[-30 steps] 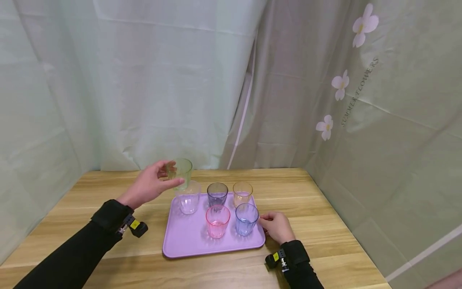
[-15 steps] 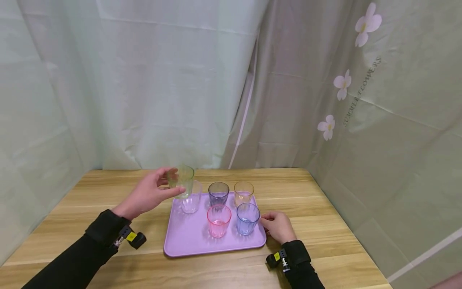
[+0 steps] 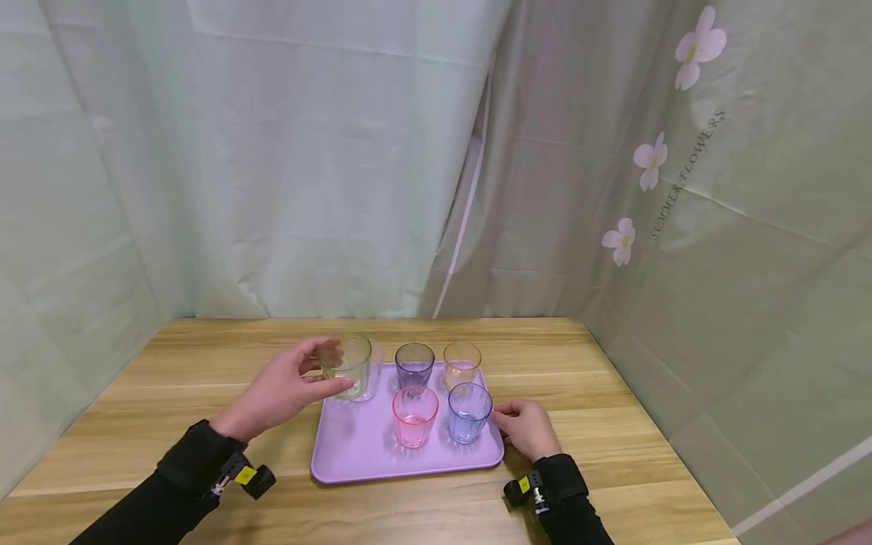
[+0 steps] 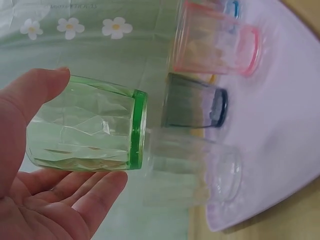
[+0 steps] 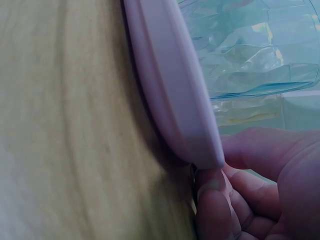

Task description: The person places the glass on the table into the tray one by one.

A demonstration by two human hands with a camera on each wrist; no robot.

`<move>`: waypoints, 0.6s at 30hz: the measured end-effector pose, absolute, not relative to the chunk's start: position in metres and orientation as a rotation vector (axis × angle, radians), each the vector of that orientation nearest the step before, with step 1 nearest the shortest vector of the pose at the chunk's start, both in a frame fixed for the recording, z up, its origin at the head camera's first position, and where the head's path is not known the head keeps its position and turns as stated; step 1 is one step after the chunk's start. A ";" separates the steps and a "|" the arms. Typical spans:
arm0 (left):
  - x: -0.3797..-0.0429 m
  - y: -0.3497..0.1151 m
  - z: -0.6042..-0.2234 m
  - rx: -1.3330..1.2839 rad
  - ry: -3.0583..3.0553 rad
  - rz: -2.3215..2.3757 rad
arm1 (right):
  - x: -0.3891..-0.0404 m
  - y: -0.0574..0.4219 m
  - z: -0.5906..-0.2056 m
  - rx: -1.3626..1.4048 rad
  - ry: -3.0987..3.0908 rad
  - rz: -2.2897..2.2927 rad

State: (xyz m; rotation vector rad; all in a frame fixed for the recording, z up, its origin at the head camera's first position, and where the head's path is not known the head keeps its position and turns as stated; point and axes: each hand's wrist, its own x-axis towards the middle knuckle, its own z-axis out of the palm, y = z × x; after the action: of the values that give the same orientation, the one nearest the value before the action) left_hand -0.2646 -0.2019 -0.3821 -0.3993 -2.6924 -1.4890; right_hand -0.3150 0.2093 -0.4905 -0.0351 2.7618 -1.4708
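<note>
My left hand (image 3: 286, 386) grips a clear green glass (image 4: 90, 122) between thumb and fingers. In the head view the green glass overlaps a colourless glass (image 3: 375, 371) at the back left of a purple tray (image 3: 354, 462). The left wrist view shows the green glass apart from the tray, its thick green base facing the tray side. My right hand (image 3: 527, 428) pinches the tray's right edge (image 5: 175, 90), thumb and fingers on either side of the rim. Close by that hand stands a blue glass (image 3: 468, 416).
Also upright on the tray are a pink glass (image 3: 415, 420), a dark grey glass (image 3: 414, 367) and an amber glass (image 3: 461, 367). The tray lies on a wooden table (image 3: 599, 454), with pale curtains (image 3: 327, 166) behind and a flowered one at right.
My left hand has lowered the green glass toward the tray's back left, now in front of the colourless glass. The right hand keeps its hold on the tray edge.
</note>
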 end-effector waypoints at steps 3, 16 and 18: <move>-0.260 -0.200 -0.388 -0.416 -2.681 -1.515 | -0.315 0.209 -0.490 -0.034 2.761 -1.469; -0.245 -0.192 -0.420 -0.353 -2.692 -1.700 | -0.313 0.208 -0.488 -0.008 2.750 -1.472; -0.245 -0.192 -0.427 -0.313 -2.703 -1.713 | -0.313 0.208 -0.488 -0.010 2.753 -1.466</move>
State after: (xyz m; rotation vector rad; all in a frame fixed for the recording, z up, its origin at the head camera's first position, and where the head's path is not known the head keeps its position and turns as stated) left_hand -0.2450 -0.1921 -0.4267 -0.3133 -2.7033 -1.7134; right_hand -0.3131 0.2081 -0.4883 -0.0103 2.7528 -1.4659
